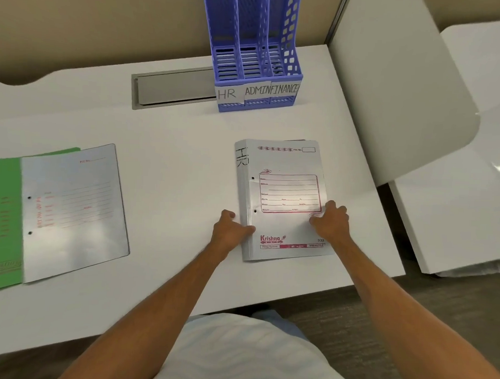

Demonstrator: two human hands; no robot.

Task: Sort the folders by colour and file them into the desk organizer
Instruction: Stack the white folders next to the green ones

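White shirt (251,354) nearest. L hand (230,231) pinched spine edge of white folder stack (282,190); R hand (331,220) curled at its right edge, I couldn't tell grip vs press. Stack lay flat on desk (174,130), before organizer (256,62). Looked light, stiff, glossy/slippy; I'd lift by spine.

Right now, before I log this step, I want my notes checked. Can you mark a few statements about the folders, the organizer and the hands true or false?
1. The blue plastic desk organizer carries three labels: HR, ADMIN, FINANCE. True.
2. Both hands hold the green card folder. False: the left hand and the right hand grip the side edges of the white printed folder.
3. The green card folder lies at the left, partly under a pale grey folder. True.
4. The white printed folder stands in the organizer. False: it lies flat on the white desk, in front of the organizer.
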